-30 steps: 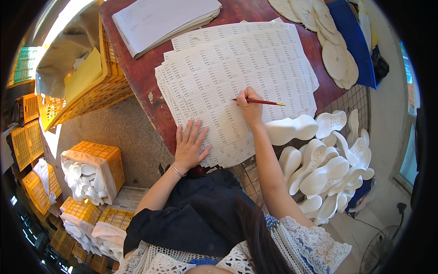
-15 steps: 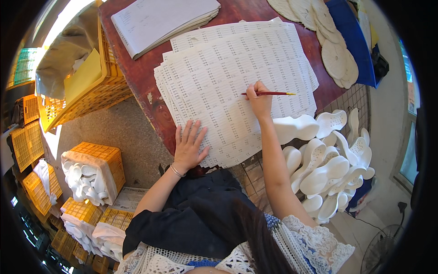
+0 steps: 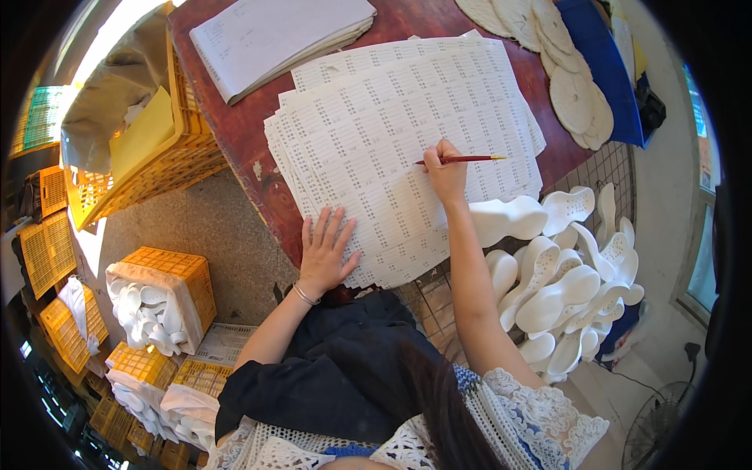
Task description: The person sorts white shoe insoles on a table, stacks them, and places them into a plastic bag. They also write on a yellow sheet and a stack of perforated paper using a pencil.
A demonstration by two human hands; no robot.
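Note:
Several large printed paper sheets [image 3: 392,133] lie overlapped on a dark red table [image 3: 243,149], covered in rows and columns of small print. My left hand [image 3: 325,251] rests flat with spread fingers on their near left edge. Toward the middle right of the top sheet, my right hand [image 3: 446,176] is closed around a dark red pen [image 3: 474,159] with a gold-coloured end pointing right. The pen's other end sticks out just left of my fingers, close over the paper. Beyond the sheets, at the far left, sits a thick stack of white paper [image 3: 278,39].
White shoe-sole-shaped pieces [image 3: 560,298] pile up beside my right forearm. Round cream pads [image 3: 576,98] and a blue bin [image 3: 607,70] stand at the far right. Left of the table are a large yellow crate [image 3: 188,125] and a smaller crate [image 3: 192,274] with white pieces. A fan [image 3: 662,423] stands lower right.
The view has shifted very slightly. Both hands keep their places on the sheets, and the pen stays in my right hand.

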